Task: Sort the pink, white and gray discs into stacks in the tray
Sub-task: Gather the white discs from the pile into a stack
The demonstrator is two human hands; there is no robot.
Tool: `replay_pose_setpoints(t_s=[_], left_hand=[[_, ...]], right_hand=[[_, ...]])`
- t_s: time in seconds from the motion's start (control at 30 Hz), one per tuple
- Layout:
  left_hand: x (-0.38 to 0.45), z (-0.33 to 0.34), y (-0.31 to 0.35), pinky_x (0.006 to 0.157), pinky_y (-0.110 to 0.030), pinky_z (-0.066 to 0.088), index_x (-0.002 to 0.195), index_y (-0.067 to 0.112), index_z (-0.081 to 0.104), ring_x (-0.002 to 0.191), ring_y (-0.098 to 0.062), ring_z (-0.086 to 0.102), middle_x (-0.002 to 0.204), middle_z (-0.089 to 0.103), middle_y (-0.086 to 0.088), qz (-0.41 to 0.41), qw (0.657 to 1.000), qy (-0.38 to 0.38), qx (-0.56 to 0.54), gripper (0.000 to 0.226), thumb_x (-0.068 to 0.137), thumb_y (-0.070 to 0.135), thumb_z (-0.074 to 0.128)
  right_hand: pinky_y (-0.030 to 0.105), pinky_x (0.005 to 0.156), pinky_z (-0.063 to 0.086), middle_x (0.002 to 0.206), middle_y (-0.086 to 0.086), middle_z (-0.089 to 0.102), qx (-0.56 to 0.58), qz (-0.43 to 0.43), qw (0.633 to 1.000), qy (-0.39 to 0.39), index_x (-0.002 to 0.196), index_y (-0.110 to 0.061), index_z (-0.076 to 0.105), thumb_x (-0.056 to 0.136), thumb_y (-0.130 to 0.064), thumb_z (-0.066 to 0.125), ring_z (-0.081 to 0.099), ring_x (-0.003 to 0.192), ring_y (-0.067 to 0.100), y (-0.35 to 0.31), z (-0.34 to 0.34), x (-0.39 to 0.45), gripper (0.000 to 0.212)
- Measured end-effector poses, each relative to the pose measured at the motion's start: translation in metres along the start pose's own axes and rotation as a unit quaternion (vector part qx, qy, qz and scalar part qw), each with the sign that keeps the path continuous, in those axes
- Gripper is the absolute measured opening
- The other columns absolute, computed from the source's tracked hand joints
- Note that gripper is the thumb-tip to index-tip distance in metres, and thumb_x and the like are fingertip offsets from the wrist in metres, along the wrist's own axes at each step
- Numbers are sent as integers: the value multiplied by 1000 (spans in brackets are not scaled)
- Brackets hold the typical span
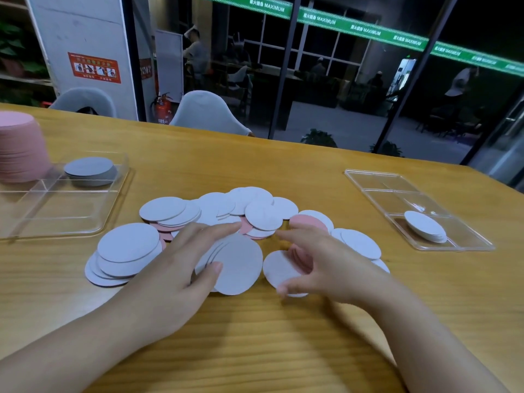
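A loose pile of white, gray and pink discs (255,214) lies on the wooden table in front of me. My left hand (181,268) grips a small stack of pale gray discs (241,265) at the pile's near edge, thumb on the face and fingers over the far rim. My right hand (323,265) holds a few pink discs (300,258) with a white disc (276,268) in front, between thumb and fingers. At the left, a clear tray (71,219) holds a gray stack (90,170) and a tall pink stack (19,146). A second clear tray (377,182) at the right holds a white stack (425,226).
Overlapping white discs (124,251) spread left of my left hand, close to the left tray's near corner. Two gray chairs (209,112) stand behind the table's far edge, with a glass wall beyond them. Bare wood runs between the pile and the right tray.
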State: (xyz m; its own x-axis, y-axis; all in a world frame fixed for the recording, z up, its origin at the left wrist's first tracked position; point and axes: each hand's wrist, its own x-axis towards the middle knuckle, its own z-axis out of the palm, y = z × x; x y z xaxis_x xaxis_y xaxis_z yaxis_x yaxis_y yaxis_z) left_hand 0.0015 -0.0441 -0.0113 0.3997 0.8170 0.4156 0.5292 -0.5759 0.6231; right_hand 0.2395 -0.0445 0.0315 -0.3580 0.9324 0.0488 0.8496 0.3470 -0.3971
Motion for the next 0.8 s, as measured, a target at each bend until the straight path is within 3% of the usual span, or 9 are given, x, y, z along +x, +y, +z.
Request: replay_pose_setpoints(t_s=[0.1,0.17,0.27,0.33,0.4,0.47,0.53,0.67,0.8], left_hand=[[0,-1,1,73,-6,35,123,63,32,98,2,46,115,38,32,9,1000,-18,0,53,94,22,47],[0,-2,3,74,-9,37,124,65,26,93,-3,48,117,34,31,11,999,-31,5,52,94,26,42],[0,-2,8,82,-16,38,123,66,17,96,-6,46,119,27,31,13,998,-48,31,48,87,37,29],[-2,-1,9,83,-17,38,121,67,14,95,-6,45,119,23,31,11,998,-50,40,50,83,39,27],[-2,-2,9,82,-18,39,122,66,14,93,-6,46,118,23,30,7,998,-49,39,50,82,39,27],[-2,-2,7,86,-25,41,122,66,15,93,-5,47,116,27,28,4,998,-45,36,50,82,39,28],[-2,-2,5,89,-28,42,122,65,17,96,-6,48,117,28,28,1,999,-44,29,50,82,39,29],[-1,0,1,84,-7,32,122,66,20,103,-7,43,120,26,34,-9,999,-49,0,50,92,31,38],[1,-3,1,84,-3,30,121,67,22,100,-3,44,120,29,34,-24,998,-52,-12,50,84,37,35]], right_hand=[[21,104,21,150,-15,21,-46,47,995,-70,141,-38,32,69,-48,75,8,138,-3,-1,0,-5,85],[25,105,22,150,-8,24,-64,54,994,-72,139,-34,37,72,-45,74,11,137,0,-3,0,-4,78],[26,97,33,129,-3,46,-76,55,993,-67,126,-17,49,74,-42,72,30,122,6,-11,-3,-5,62],[33,91,40,109,-1,54,-96,46,992,-65,113,-20,56,76,-44,67,42,110,13,-15,0,-6,45],[35,70,44,79,-1,51,-106,27,993,-43,76,-29,54,78,-44,58,49,87,19,-17,4,-4,16],[28,51,32,60,-4,38,-96,27,995,-23,55,-32,34,83,-42,51,40,61,12,-20,7,0,35],[27,48,25,55,-4,36,-76,42,996,6,53,-29,32,90,-43,46,32,52,10,-19,8,3,42],[30,52,29,62,-3,42,-55,49,996,46,63,-20,36,96,-43,39,36,56,10,-18,6,2,40],[23,66,33,82,-3,55,-20,7,995,100,73,-19,48,96,-38,39,44,78,8,-12,1,-1,31]])
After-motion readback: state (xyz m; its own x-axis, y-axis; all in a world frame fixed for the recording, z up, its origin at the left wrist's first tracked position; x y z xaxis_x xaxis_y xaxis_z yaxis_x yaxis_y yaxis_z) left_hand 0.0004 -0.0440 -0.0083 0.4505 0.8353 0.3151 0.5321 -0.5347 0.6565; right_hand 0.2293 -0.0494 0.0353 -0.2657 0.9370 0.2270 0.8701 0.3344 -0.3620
